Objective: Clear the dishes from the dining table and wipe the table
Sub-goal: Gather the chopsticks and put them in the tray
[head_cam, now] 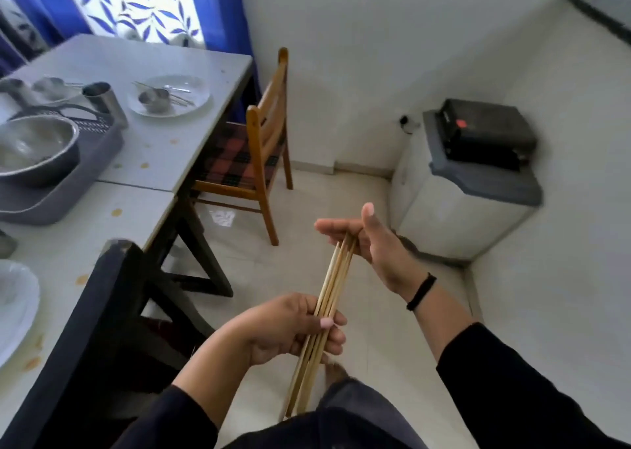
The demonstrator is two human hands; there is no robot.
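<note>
Currently the left hand [293, 327] grips the chopsticks [330, 286] over the floor [341, 192], beyond the right edge of the tabletop [170, 141]; the open right hand [370, 243] steadies their tips. Loosely bunched, one could slide out

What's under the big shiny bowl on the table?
A grey plastic tray holds the bowl. Whatever else lies on the tray beneath the bowl is covered, so I cannot tell.

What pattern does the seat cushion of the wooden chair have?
The seat cushion has a red-and-black check pattern, best seen in the head view.
</note>
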